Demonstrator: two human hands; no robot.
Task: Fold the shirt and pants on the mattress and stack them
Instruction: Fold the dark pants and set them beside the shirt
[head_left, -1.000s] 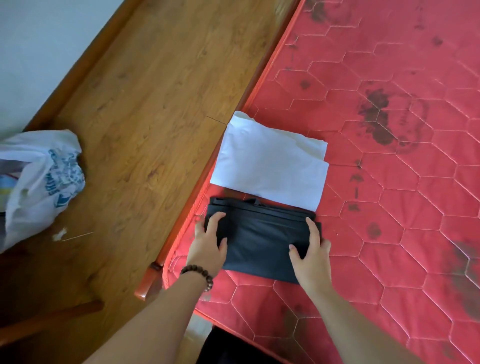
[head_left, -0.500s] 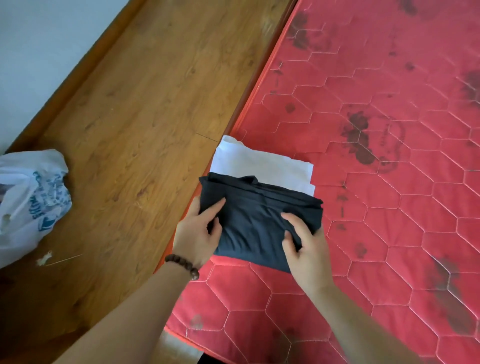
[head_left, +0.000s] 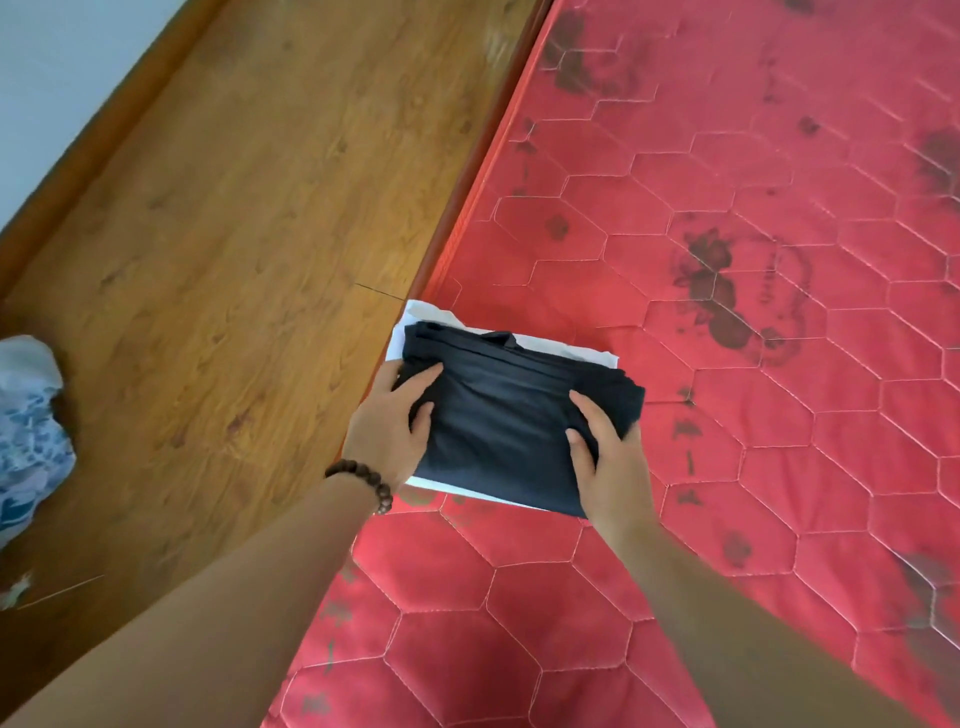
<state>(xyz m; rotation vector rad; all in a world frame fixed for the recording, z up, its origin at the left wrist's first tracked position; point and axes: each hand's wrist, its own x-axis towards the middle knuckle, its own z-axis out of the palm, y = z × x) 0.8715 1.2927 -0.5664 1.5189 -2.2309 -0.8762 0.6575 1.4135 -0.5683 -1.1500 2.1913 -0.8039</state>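
Observation:
The folded dark pants (head_left: 509, 415) lie on top of the folded white shirt (head_left: 431, 319), which shows only as thin strips along the far and near edges. The stack sits at the left edge of the red quilted mattress (head_left: 727, 467). My left hand (head_left: 389, 431), with a bead bracelet on the wrist, grips the left side of the pants, thumb on top. My right hand (head_left: 608, 462) grips the right side, thumb on top and fingers wrapped around the edge.
A wooden bed frame board (head_left: 234, 234) runs along the left of the mattress. A white and blue plastic bag (head_left: 31, 431) lies on that board at the far left. A pale wall (head_left: 52, 78) shows at the top left.
Both hands lifted the folded pants from the mattress and carried them away from me onto the white shirt, which is now almost covered.

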